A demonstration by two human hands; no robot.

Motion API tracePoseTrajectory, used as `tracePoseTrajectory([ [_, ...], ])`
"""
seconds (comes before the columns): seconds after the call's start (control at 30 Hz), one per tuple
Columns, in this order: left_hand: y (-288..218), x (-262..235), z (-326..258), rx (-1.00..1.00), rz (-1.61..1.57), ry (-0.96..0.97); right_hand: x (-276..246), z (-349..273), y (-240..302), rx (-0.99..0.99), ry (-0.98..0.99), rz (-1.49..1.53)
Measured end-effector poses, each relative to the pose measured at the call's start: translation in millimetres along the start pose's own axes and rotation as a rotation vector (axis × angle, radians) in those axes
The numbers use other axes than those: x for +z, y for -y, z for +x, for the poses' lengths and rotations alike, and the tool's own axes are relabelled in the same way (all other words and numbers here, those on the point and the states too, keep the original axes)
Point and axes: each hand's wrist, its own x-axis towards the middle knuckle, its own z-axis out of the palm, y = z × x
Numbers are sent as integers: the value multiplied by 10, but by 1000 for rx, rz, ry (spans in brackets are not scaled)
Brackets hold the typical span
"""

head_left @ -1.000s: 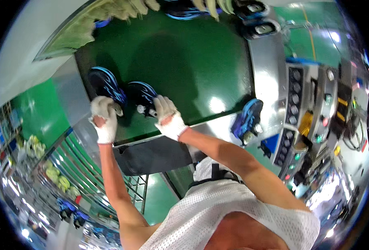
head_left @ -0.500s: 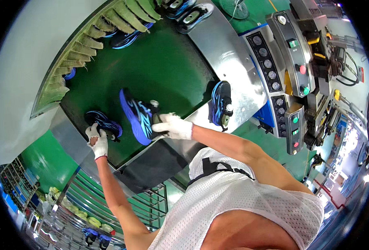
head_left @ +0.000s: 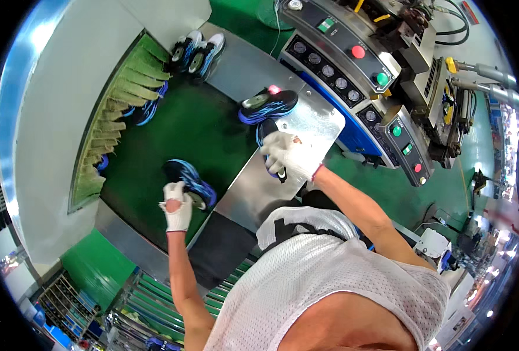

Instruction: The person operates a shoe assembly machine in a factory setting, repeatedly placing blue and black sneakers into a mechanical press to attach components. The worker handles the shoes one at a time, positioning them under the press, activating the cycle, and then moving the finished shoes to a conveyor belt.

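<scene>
My left hand (head_left: 176, 207), in a white glove with bare skin showing at a gap, has its fingers curled against a black-and-blue sneaker (head_left: 194, 182) on the green belt. That sneaker lies tilted, with its purple-blue sole edge to the right. On the metal ledge, my gloved right hand (head_left: 288, 155) bends its fingers over another sneaker (head_left: 265, 130). The glove hides most of that shoe and is slightly blurred; the toe and a small end part show. Just beyond it a third sneaker (head_left: 269, 107) lies on its side across the belt's edge, touched by neither hand.
Several more sneakers stand at the back, among them a pair (head_left: 198, 57) on the metal plate. Green strip flaps (head_left: 116, 120) hang over the machine opening at left. A control panel (head_left: 353, 47) with buttons and gauges stands at right. A black mat (head_left: 221, 248) covers the near edge.
My right hand has let go of the sneaker it held, now lying at the belt's far right edge, and moved onto the ledge sneaker. My left hand stays at its sneaker. The view has shifted.
</scene>
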Motion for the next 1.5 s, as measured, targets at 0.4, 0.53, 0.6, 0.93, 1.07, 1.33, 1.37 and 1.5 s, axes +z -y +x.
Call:
tracePoseTrajectory([
  [0.4,-1010,858,311,29,-25,34,-1000,2094,-527,-562,-576,-841],
  [0.53,-1066,1157,97,-268,-316,-99,-746,1539,-434,-376,-737,-465],
  [0.6,-1089,1351,18,-379,-418,-256,-549,1362,-442,-190,-700,-371],
  [0.93,-1152,1400,92,-622,-413,-93,-39,2081,-30,-46,-804,-342],
  [1.07,-1161,1362,95,-618,-553,-88,-625,2144,-86,-128,-616,-442],
  [1.33,-1205,1237,140,-710,-448,11,-867,2139,-208,-133,-641,-674],
  [1.37,-1099,1357,114,-647,-486,-13,-876,2131,-209,-84,-652,-668],
  [1.5,-1029,1389,93,-683,-526,0,-1061,1758,-421,-110,-630,-616],
])
